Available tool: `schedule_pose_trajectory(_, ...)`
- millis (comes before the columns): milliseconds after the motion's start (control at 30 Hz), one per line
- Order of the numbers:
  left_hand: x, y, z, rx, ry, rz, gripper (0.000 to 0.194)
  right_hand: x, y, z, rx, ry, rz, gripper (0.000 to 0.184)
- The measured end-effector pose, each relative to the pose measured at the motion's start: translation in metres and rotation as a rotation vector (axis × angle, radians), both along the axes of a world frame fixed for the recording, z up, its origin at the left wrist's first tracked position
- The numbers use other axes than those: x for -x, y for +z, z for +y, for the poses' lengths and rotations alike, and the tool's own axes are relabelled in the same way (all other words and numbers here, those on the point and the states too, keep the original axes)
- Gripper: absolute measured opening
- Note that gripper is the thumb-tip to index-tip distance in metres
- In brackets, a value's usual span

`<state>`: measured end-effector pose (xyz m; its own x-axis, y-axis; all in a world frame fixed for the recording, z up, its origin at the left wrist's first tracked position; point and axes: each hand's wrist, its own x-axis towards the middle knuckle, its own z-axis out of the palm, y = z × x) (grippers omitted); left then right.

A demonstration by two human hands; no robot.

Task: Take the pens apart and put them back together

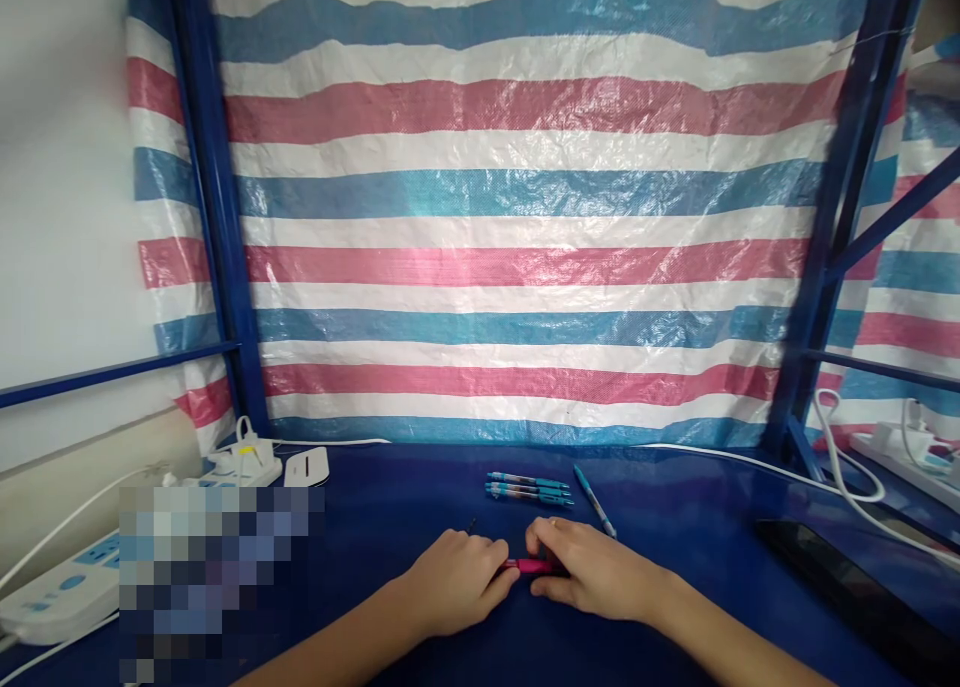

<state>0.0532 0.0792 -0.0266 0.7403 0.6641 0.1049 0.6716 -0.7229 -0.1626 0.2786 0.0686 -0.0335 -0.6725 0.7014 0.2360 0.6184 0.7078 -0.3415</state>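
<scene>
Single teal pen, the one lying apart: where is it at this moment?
In the head view, the single teal pen lies right of centre, just right of three grouped teal pens and beyond the right hand.

Left hand (463,579), right hand (596,570) and forearms (352,637) seem bare

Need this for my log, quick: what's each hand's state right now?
Left hand: closed, holding one end of a pink pen-like item.
Right hand: curled around its other end; how tightly cannot be told.
</scene>
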Motion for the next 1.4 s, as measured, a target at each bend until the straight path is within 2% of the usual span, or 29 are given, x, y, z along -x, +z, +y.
schedule_pose_trajectory(100,0.0016,0.0009,0.002,0.002,-0.003,-0.006,0.031,0.0017,0.0013,0.0,-0.042,0.034,-0.036,0.019)
schedule_pose_trajectory(200,0.0019,0.0007,0.0025,0.008,-0.021,-0.008,0.03,0.003,0.0032,-0.0013,-0.057,0.025,-0.062,0.022)
schedule_pose_trajectory(267,0.0017,0.0,0.0024,0.008,-0.023,-0.007,0.029,0.0027,0.0042,-0.0027,-0.045,-0.004,-0.056,0.01)
schedule_pose_trajectory(300,0.0017,-0.0004,0.0024,0.008,-0.022,-0.006,0.029,0.0024,0.0045,-0.0033,-0.033,-0.018,-0.052,0.009)
schedule_pose_trajectory(400,0.0023,-0.0011,0.0029,0.005,-0.019,-0.008,0.03,0.002,0.0046,-0.0029,-0.029,-0.01,-0.044,0.024)
schedule_pose_trajectory(533,0.002,-0.0005,0.0019,0.007,-0.027,-0.015,0.029,0.0027,0.0032,-0.0002,-0.066,0.067,-0.035,0.021)
schedule_pose_trajectory(667,0.0006,0.0012,0.0002,0.005,-0.029,-0.008,0.029,0.0019,0.0027,-0.0015,-0.034,0.013,-0.024,0.006)
schedule_pose_trajectory(767,0.0009,0.0013,0.0013,0.002,-0.018,-0.008,0.03,0.0012,0.0037,-0.0026,-0.02,-0.009,-0.025,0.023)
schedule_pose_trajectory(900,0.0015,-0.001,0.0032,0.002,-0.019,-0.013,0.03,0.0022,0.0036,-0.0016,-0.071,0.053,-0.038,0.012)
schedule_pose_trajectory(1000,0.0014,-0.0022,0.0026,0.002,-0.022,-0.009,0.028,0.0022,0.0025,-0.0018,-0.049,0.0,-0.037,0.005)
schedule_pose_trajectory(1100,0.0017,-0.0015,0.0019,0.002,-0.015,-0.002,0.028,0.0012,0.0018,-0.0016,-0.026,-0.018,-0.034,0.019)
schedule_pose_trajectory(1200,0.0021,-0.0002,0.0021,0.002,-0.008,-0.004,0.03,0.0009,0.0008,0.0008,-0.063,0.045,-0.038,0.015)
schedule_pose_trajectory(1300,0.0015,0.0,0.0022,0.006,-0.015,-0.007,0.03,0.0015,-0.0009,0.0032,-0.08,0.077,-0.034,0.019)
schedule_pose_trajectory(1400,0.0004,-0.0006,0.0016,0.006,-0.023,-0.002,0.028,0.0014,-0.0011,0.0031,-0.065,0.031,-0.024,0.006)
